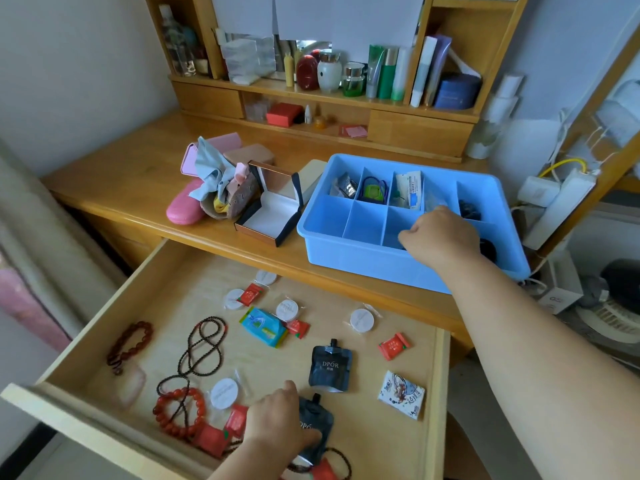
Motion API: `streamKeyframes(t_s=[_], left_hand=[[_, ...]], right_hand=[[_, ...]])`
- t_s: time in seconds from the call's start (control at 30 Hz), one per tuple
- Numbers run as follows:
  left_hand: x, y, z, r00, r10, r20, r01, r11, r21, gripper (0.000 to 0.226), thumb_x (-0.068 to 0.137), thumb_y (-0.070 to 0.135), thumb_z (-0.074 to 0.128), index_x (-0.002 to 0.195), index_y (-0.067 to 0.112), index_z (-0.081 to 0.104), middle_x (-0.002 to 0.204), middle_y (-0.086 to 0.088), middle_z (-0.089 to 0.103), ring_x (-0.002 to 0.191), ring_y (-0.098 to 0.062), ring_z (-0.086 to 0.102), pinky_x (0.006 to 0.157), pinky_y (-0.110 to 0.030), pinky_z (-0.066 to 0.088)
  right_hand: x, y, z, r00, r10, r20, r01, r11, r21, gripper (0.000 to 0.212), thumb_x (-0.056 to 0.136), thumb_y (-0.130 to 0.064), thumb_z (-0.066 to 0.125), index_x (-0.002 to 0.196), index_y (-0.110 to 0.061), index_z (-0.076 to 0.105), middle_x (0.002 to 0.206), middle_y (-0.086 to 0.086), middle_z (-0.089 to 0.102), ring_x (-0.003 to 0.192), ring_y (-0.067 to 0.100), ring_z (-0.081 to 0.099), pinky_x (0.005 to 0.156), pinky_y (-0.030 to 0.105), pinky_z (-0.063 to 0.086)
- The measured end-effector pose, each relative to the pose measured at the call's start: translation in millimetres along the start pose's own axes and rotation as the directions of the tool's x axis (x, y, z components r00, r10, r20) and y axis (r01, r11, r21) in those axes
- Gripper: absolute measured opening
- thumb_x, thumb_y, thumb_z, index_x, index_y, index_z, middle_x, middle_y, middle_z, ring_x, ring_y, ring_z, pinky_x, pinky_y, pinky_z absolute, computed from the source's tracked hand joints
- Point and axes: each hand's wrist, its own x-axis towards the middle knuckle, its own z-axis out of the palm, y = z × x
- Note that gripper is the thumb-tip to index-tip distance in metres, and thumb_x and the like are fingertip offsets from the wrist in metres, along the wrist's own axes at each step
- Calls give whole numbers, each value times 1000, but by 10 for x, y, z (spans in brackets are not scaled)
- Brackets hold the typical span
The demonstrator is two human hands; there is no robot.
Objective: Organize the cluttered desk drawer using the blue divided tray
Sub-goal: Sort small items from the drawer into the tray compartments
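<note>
The blue divided tray (363, 254) stands on the tabletop (114, 174) behind the open drawer (346, 403). The right hand (438, 233), knuckles up and fingers curled, covers a front compartment; its grasp is hidden. The left hand (277, 424) grips a dark spouted pouch (317, 424), partly covering it.

Smooth, shiny blue plastic tray (363, 258). Pale, matt wood drawer (104, 344). Glossy dark foil pouch (329, 365) at 6 o'clock from tray. Shiny red beads (176, 410). Soft, crumpled grey cloth (211, 171).
</note>
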Motion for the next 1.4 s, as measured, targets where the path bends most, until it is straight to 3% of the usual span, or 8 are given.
streamKeyframes(t_s=[0.27,0.5,0.67,0.9,1.03,1.2,1.27,1.4], left_hand=[[-118,-20,-128,994,97,-42,-103,979,-177,33,82,39,60,99,26,34,98,7,61,91,-14,60,71,-22,47],[-142,522,-1505,850,118,-513,-454,658,-601,13,81,37,67,80,31,56,66,18,64,59,6,58,47,-8,41],[458,1282,-2393,789,160,-594,-489,750,-446,16,93,35,50,89,19,47,71,9,50,60,-6,49,43,-22,34],[999,1739,-2355,900,230,-371,-301,943,-145,21,81,19,65,74,11,47,65,0,47,62,-18,48,49,-26,36],[1020,1838,-2175,911,235,-339,-235,971,42,32,85,16,55,116,14,48,108,-6,55,96,-26,57,73,-32,41],[980,1745,-2206,920,286,-268,-290,957,24,30,87,27,58,115,16,59,128,-11,39,114,-28,48,94,-36,45],[886,1598,-2187,834,347,-428,-432,894,-119,29,88,26,60,116,17,59,123,-8,42,110,-24,49,90,-29,44],[400,1101,-1896,352,323,-879,-792,603,-95,16,87,12,52,100,16,60,87,19,44,79,3,48,67,-11,37]], right_hand=[[87,98,43,998,-35,48,25,978,207,31,82,-19,55,108,-27,70,129,5,45,115,28,47,89,33,40],[104,123,83,1000,-18,-3,18,968,250,42,80,-21,61,122,-25,60,135,6,43,120,27,45,96,36,35],[94,131,113,998,-3,-55,23,930,366,40,79,-18,62,119,-23,60,130,5,43,113,25,50,83,29,37],[50,129,100,993,-18,-117,59,932,359,37,76,-18,65,113,-19,61,119,6,51,108,28,51,86,33,42],[29,101,61,995,-33,-95,60,952,299,28,77,-23,64,104,-18,69,115,9,52,105,29,51,85,33,43],[2,93,30,986,-124,-110,142,975,173,24,80,-22,59,97,-30,73,116,4,54,107,30,46,89,36,39],[4,91,36,981,-173,-93,184,974,132,27,83,-22,56,99,-37,71,121,-3,55,111,28,42,92,38,34],[49,84,45,970,-242,5,238,960,147,42,87,-13,46,104,-45,67,126,-7,55,120,24,37,94,40,25]])
